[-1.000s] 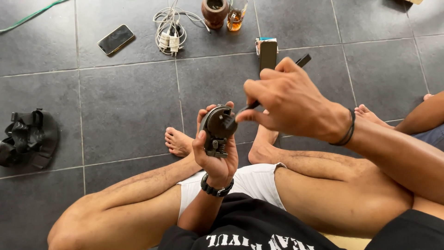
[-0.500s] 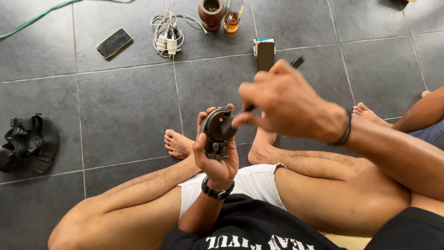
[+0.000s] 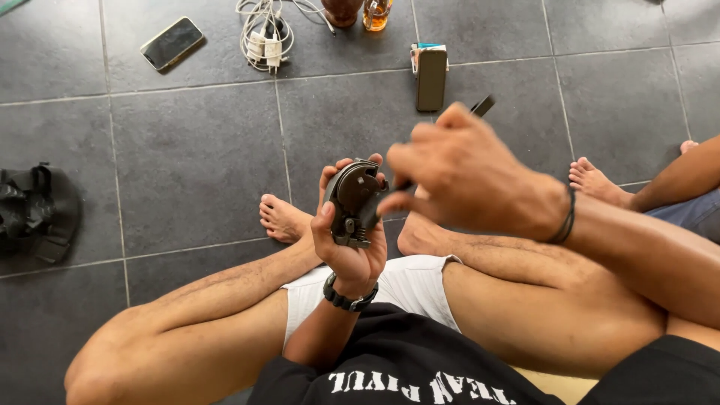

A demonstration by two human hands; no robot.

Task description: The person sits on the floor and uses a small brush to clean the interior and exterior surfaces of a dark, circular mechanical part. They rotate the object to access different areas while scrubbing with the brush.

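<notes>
My left hand (image 3: 346,251) grips a round dark metal part (image 3: 354,201) upright above my crossed legs, thumb on its left side and fingertips over its top. My right hand (image 3: 461,176) is closed around a thin dark tool (image 3: 482,106), whose handle end sticks out past my knuckles. The tool's tip is hidden behind my fingers, right at the metal part. A black band sits on each wrist.
On the grey floor tiles (image 3: 187,165) lie a phone (image 3: 171,43), a white charger with coiled cable (image 3: 264,41), a second dark phone on a small box (image 3: 431,77), a jar and a glass (image 3: 375,13). A black sandal (image 3: 34,214) lies left. Another person's foot (image 3: 596,182) is at right.
The view has shifted slightly down and left. My right hand has settled closer over the metal part; the left hand holds it in about the same place.
</notes>
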